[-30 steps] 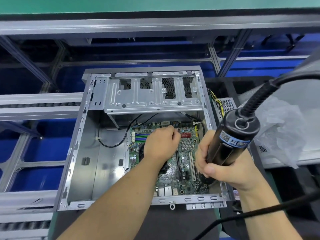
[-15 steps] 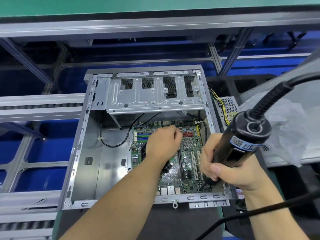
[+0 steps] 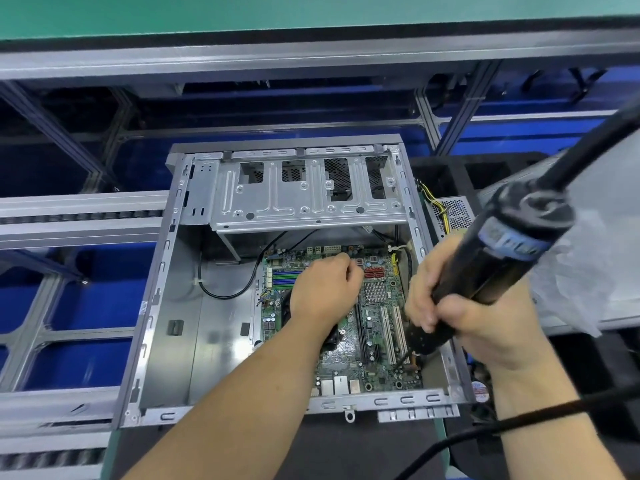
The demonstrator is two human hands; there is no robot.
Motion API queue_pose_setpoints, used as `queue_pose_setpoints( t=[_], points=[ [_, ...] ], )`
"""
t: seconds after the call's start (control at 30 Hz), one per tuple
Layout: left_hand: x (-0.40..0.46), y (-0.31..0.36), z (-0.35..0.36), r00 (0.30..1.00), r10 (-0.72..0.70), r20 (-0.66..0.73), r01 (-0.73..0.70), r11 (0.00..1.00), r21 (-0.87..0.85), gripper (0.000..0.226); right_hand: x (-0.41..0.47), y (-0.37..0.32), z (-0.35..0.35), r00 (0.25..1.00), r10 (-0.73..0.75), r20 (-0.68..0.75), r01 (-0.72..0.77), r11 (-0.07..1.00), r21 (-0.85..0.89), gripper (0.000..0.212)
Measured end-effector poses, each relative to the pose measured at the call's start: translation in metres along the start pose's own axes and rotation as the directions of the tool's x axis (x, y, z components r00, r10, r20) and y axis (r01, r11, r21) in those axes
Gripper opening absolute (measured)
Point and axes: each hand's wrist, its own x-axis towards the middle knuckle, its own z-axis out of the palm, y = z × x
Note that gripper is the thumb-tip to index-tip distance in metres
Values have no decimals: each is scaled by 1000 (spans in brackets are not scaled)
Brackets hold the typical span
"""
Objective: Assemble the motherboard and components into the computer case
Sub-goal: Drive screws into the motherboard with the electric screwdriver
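Driver (image 3: 485,271) had tilted further right since earlier, right hand (image 3: 460,306) wrapped round it, tip near board (image 3: 377,306) right edge; left hand (image 3: 322,289) curled, contents unclear.

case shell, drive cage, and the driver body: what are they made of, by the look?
Case shell: bare sheet steel, probably galvanised; dull grey, folded edges, punched slots.
Drive cage: the same stamped sheet metal, brighter; pressed ribs and cutouts.
Driver body, held in the right hand: likely glossy black plastic with a blue label band; highlights suggest a smooth moulded surface, but a coated metal cannot be ruled out.
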Motion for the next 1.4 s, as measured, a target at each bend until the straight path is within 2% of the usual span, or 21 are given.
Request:
queue_pose_setpoints(
  t=[0.1, 0.2, 0.27, 0.3, 0.33, 0.37, 0.4, 0.43, 0.47, 0.5, 0.53, 0.63, 0.77, 0.97, 1.07, 1.13, 1.2, 1.3, 1.4],
  points=[
    [2, 0, 1, 1000, -11, -24, 10, 1000, -23, 37, 12, -20, 2, 988, -108, -109, 107, 994, -9, 36],
    [1, 2, -3, 1000, -26, -14, 25, 997, -77, 37, 23, -35, 10, 941, -247, -229, 232, 968, -91, 32],
    [3, 6, -13, 996, -83, 16, 85, 975, -204, 37, 27, -43, 18, 895, -295, -335, 268, 955, -126, 33],
    [6, 9, -19, 986, -164, 32, 165, 932, -321, 35, 30, -48, 23, 866, -301, -399, 274, 954, -123, 36],
    [11, 12, -27, 953, -296, 67, 288, 813, -505, 31, 33, -53, 26, 834, -296, -465, 280, 954, -105, 40],
    [14, 13, -34, 885, -433, 169, 411, 558, -721, 26, 37, -59, 28, 801, -285, -527, 288, 954, -78, 45],
    [16, 13, -42, 812, -479, 334, 474, 204, -857, 23, 41, -66, 31, 768, -278, -577, 305, 951, -52, 49],
    [15, 11, -49, 766, -418, 488, 481, -131, -867, 23, 46, -75, 34, 736, -278, -617, 332, 943, -30, 49],
    [11, 8, -56, 752, -319, 577, 466, -362, -807, 28, 50, -84, 38, 705, -286, -649, 363, 932, -16, 48],
    [5, 5, -63, 754, -239, 612, 454, -485, -747, 37, 55, -93, 43, 680, -298, -670, 388, 921, -16, 47],
    [-1, 3, -69, 765, -181, 618, 450, -538, -713, 45, 59, -101, 49, 664, -309, -681, 401, 916, -25, 47],
    [-16, -1, -86, 800, -89, 594, 441, -584, -682, 46, 67, -122, 71, 682, -328, -653, 363, 928, -87, 39],
    [-31, -7, -108, 836, -85, 543, 426, -523, -738, 30, 67, -140, 105, 701, -392, -596, 369, 914, -167, 36],
    [-49, -22, -128, 800, -161, 578, 401, -573, -714, 12, 57, -162, 138, 746, -442, -498, 266, 884, -386, 38],
    [-55, -27, -132, 782, -181, 597, 434, -529, -729, 22, 49, -163, 137, 828, -329, -455, 87, 876, -475, 43],
    [-58, -30, -134, 759, -185, 624, 469, -508, -722, 27, 44, -157, 125, 843, -246, -478, -58, 843, -535, 50],
    [-60, -31, -136, 729, -201, 654, 495, -505, -707, 25, 36, -145, 110, 841, -149, -521, -205, 802, -561, 46],
    [-61, -30, -137, 718, -250, 649, 533, -402, -744, 27, 22, -122, 88, 832, 26, -553, -330, 826, -457, 41],
    [-61, -24, -137, 732, -248, 635, 556, -321, -767, 29, 11, -96, 71, 850, 192, -491, -384, 864, -327, 47]
  ],
)
